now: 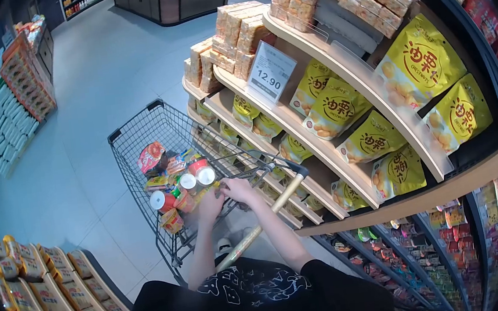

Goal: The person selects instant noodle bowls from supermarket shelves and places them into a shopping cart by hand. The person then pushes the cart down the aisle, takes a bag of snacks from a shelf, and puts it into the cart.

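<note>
Both of my hands reach over the handle (pixel 259 222) of a wire shopping cart (pixel 129 129), close together above its near end. My left hand (pixel 210 203) has its fingers curled in, next to a small yellow package (pixel 206 192). Right beside it, my right hand (pixel 235 189) is bent inward with the fingertips drawn together. What lies between the fingers is too small and hidden to make out. In the cart are a red packet (pixel 151 157), white-lidded containers (pixel 204 175), an orange-and-yellow cup (pixel 171 221) and other small packaged foods.
At the right, a tiered wooden shelf holds yellow chestnut bags (pixel 337 108), stacked wrapped snack packs (pixel 235 31) and a 12.90 price sign (pixel 271 72). Packaged goods (pixel 57 306) fill a rack at lower left. More stacked goods (pixel 4 137) stand across the tiled floor (pixel 86 69).
</note>
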### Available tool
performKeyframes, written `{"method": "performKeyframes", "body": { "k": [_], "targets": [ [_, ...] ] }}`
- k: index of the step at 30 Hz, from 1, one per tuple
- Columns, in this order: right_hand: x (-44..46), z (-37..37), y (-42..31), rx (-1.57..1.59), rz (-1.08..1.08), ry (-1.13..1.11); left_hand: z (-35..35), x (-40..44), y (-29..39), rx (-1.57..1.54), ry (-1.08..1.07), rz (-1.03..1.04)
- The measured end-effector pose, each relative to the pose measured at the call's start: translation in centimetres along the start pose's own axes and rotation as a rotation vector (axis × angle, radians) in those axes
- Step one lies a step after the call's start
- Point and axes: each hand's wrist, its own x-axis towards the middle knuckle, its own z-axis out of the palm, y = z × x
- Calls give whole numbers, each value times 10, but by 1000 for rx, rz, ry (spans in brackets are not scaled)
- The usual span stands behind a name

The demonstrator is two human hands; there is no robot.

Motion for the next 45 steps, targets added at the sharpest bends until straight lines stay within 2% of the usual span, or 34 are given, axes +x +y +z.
{"method": "performKeyframes", "body": {
  "k": [1, 4, 7, 8, 10, 12, 16, 20, 22, 26, 27, 28, 29, 30, 32, 34, 36, 37, 38, 40, 42, 45],
  "targets": [
    [-1, 0, 1, 90, -15, 57, 0, -1, 9, 14, 119, 24],
    [-3, -3, 4, 226, -21, 170, 5, 1, 18, -91, 115, 80],
    [-1, -11, 8, 631, -104, 160, 10, 3, 21, -241, 106, 166],
    [-6, -16, 7, 644, -97, 182, 8, 5, 25, -344, 77, 191],
    [-16, -28, 7, 966, -171, 212, 6, 4, 32, -339, 83, 231],
    [-23, -36, 22, 1004, -183, 250, 9, 5, 33, -450, 106, 245],
    [-43, -79, 55, 1119, -103, 551, 15, 6, 35, -501, 83, 268],
    [-48, -119, 120, 946, -74, 893, 15, 6, 28, -447, 66, 229],
    [-56, -148, 131, 698, 82, 1022, 14, 5, 30, -365, 82, 231],
    [-62, -214, 142, -86, 179, 1357, 17, 5, 32, -317, 45, 246],
    [-61, -231, 144, -188, 188, 1406, 20, 7, 27, -326, 40, 256],
    [-59, -247, 148, -293, 200, 1451, 21, 8, 25, -344, 30, 253],
    [-61, -263, 152, -18, 426, 1112, 22, 8, 23, -357, 21, 238],
    [-58, -270, 162, -13, 429, 1124, 22, 8, 23, -369, 13, 221],
    [-52, -274, 178, -535, 438, 1298, 24, 8, 22, -380, -4, 216],
    [-55, -281, 173, -540, 452, 1323, 26, 9, 18, -399, -13, 208],
    [-58, -283, 167, -358, 403, 1341, 27, 11, 19, -403, -11, 200],
    [-60, -280, 164, -353, 307, 1421, 27, 10, 19, -391, -14, 189],
    [-62, -277, 161, -354, 309, 1422, 27, 9, 19, -390, -16, 190],
    [-68, -272, 148, 47, 397, 1099, 27, 9, 21, -402, -25, 179],
    [-70, -255, 132, -384, 69, 1432, 26, 10, 19, -372, -29, 188],
    [-75, -223, 110, -283, 64, 1515, 25, 9, 20, -331, -47, 197]
  ]
}}
